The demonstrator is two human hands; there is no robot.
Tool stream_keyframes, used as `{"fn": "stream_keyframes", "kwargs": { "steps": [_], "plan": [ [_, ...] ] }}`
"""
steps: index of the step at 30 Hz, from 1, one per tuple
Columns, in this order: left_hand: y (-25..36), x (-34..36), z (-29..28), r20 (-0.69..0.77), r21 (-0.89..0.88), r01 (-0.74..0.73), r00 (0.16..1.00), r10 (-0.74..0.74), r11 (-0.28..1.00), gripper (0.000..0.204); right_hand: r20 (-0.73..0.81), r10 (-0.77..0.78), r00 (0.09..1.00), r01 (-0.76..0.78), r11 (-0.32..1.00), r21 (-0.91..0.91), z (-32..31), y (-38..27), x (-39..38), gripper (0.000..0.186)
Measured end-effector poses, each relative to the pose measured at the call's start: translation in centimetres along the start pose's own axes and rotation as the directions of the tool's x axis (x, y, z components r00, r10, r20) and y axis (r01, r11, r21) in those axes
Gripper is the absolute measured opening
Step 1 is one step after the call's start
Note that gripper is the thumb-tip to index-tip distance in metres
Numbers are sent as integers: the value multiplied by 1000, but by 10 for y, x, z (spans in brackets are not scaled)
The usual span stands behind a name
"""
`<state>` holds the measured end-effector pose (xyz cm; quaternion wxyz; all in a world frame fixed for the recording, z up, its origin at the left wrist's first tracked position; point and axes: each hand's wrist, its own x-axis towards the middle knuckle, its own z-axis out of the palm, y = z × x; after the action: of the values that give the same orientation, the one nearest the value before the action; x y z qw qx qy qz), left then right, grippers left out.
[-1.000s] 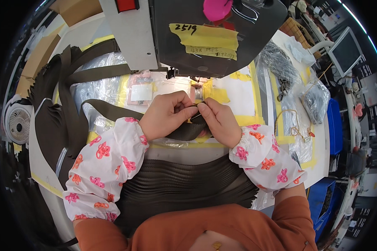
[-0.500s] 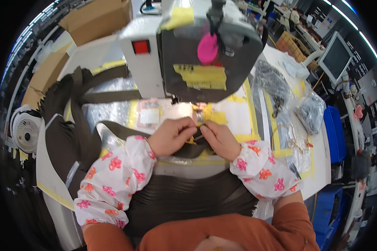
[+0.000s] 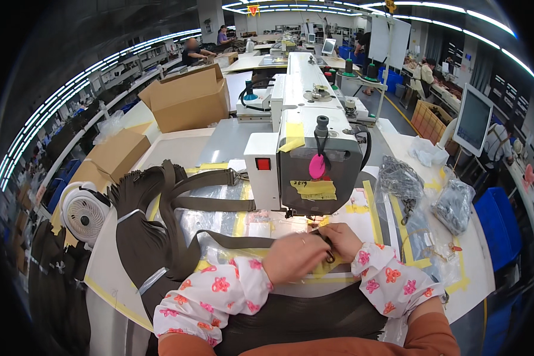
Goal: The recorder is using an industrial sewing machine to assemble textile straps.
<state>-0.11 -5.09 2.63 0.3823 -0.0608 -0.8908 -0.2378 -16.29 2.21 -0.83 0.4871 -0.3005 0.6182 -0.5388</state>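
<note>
Head view, one item after another: your left hand [image 3: 295, 256] lies knuckles-up on the dark olive webbing strap [image 3: 243, 240], its fingers curled down and pinching the strap where it meets a small metal ring [image 3: 329, 257] (the ring is partly hidden, so its exact shape cannot be told). Your right hand [image 3: 341, 238] sits just beside it, touching it, fingers bent close together on the same strap end, directly below the needle area of the grey-and-white industrial sewing machine [image 3: 314, 154]. Both forearms wear white sleeve covers with pink and orange flowers [image 3: 219, 293]. The strap runs leftward from your hands across the plastic-covered, yellow-taped work table [image 3: 433, 261] toward a thick stack of like straps [image 3: 142, 237] draped over the table's left edge. A second strap with a metal buckle [image 3: 238, 176] lies behind it, near the machine's base. Left of the stack stands a small white fan [image 3: 84, 212]. To your right lie clear bags of dark metal hardware [image 3: 454, 204], well apart from your hands. Further back on the left sit cardboard boxes [image 3: 190, 104]; a monitor [image 3: 473, 120] stands at far right.
</note>
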Motion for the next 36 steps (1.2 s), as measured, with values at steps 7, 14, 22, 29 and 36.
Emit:
{"fn": "stream_keyframes", "kwargs": {
  "steps": [7, 14, 22, 29, 36],
  "plan": [
    [-29, -13, 6, 199, 110, 364, 904, -380, 925, 18, 126, 246, 961, -271, 925, 267, -9, -14, -8, 23],
    [-46, -18, 9, 98, 66, 81, 991, -87, 995, 24, 287, 310, 906, -365, 916, 163, -14, -8, -10, 25],
    [-59, -14, 16, 256, 356, 44, 956, -143, 933, 17, 46, 23, 999, -36, 956, 292, -12, -4, -7, 29],
    [-68, -12, 28, 372, 412, -67, 923, -101, 909, 21, -62, -380, 923, 275, 762, -586, -15, 2, 5, 45],
    [-61, -8, 23, 366, 315, 31, 918, -151, 949, 24, 126, -440, 889, 416, 662, -623, -33, -2, 8, 41]
  ]
}}
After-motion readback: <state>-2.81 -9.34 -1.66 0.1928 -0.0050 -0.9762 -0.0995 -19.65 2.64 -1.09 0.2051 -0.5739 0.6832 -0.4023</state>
